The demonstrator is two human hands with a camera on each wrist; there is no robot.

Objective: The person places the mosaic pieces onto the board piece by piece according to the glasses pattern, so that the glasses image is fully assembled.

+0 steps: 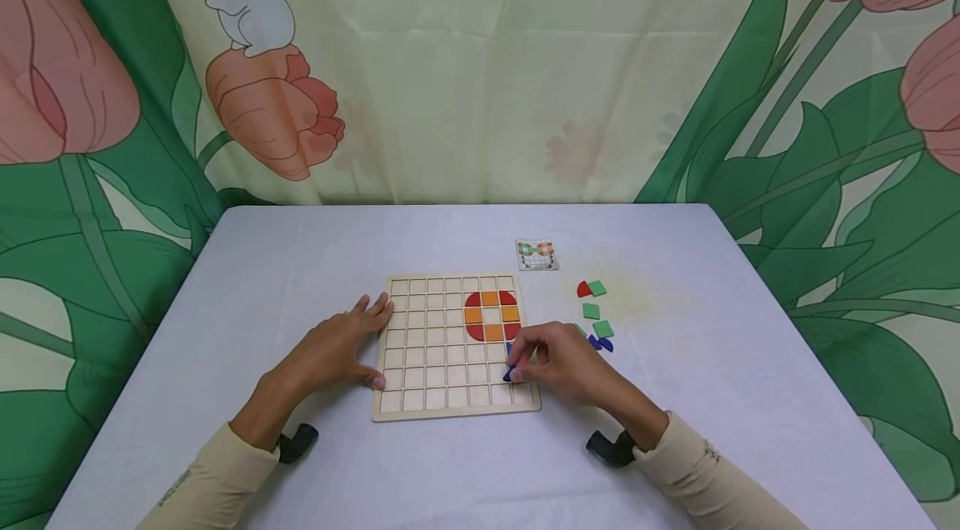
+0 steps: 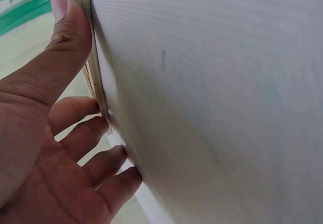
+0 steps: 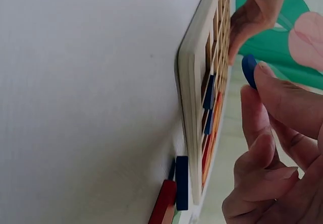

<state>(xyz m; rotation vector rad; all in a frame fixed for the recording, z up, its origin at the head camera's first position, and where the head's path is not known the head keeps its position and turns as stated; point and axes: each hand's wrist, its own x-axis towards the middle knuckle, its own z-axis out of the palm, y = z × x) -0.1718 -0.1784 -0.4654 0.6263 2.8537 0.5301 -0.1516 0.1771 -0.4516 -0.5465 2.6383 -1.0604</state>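
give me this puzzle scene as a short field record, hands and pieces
left hand: open, fingers resting against the left edge of the wooden grid board
right hand: pinches a blue piece over the board's right columns
pattern on board: ring of red and orange pieces, blank middle
loose pieces: green, red and blue, on the table right of the board
pattern card: beyond the board's far right corner
surface: white table
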